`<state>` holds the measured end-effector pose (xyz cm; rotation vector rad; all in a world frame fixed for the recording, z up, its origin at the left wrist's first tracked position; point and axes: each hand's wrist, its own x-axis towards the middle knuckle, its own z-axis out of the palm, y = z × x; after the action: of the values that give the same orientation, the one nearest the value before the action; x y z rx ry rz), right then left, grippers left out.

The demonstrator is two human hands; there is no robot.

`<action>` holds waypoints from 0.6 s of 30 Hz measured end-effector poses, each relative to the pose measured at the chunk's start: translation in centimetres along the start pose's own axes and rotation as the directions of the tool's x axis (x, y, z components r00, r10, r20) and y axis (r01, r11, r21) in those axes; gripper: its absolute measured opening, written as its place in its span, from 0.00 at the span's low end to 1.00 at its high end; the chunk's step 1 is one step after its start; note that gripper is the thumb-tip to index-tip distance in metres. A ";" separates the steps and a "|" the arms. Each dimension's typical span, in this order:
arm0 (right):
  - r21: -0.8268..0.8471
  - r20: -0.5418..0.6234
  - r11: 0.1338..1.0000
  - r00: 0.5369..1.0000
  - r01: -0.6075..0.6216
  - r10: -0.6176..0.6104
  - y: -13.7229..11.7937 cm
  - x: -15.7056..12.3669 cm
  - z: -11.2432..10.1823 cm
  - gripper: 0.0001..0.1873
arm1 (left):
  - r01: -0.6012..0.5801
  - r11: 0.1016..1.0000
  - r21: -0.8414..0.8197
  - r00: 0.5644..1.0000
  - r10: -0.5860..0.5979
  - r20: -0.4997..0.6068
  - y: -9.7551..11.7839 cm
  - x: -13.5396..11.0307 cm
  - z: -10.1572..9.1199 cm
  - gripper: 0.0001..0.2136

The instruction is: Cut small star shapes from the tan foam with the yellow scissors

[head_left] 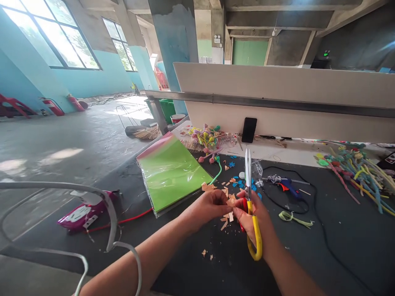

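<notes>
Your bare, smooth-skinned left forearm (pixel 163 246), long and tapering, enters from about seven o'clock, narrowing into a slim, rounded wrist. Your bare right forearm (pixel 284 267), equally smooth and foreshortened to a shorter wedge, enters from between four and five o'clock. Your ungloved, slender-fingered left hand (pixel 212 205) lies toward half past five, your ungloved right hand (pixel 262 213) toward four, partly hidden; fingernails are too small to make out
</notes>
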<state>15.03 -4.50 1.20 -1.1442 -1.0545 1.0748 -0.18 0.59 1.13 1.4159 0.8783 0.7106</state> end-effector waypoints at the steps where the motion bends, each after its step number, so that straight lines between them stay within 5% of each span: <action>1: 0.000 0.001 1.000 1.000 -0.025 0.025 0.0 0.0 0.0 0.17 | 0.009 0.999 -0.037 1.000 -0.008 0.015 -0.1 0.0 -0.1 0.14; 10: 0.112 0.065 0.979 0.984 -0.170 0.163 0.1 0.1 -0.4 0.19 | 0.069 0.959 -0.273 0.989 -0.030 0.143 -0.5 -1.2 -1.5 0.13; 18: 0.115 0.078 0.982 0.986 -0.152 0.144 0.9 0.2 -0.3 0.20 | 0.088 0.974 -0.207 0.996 -0.088 0.012 -1.4 -1.0 -0.7 0.12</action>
<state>15.31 -4.24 0.27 -1.1076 -0.9558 1.2870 -1.40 0.01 -0.10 1.1854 0.8343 0.7113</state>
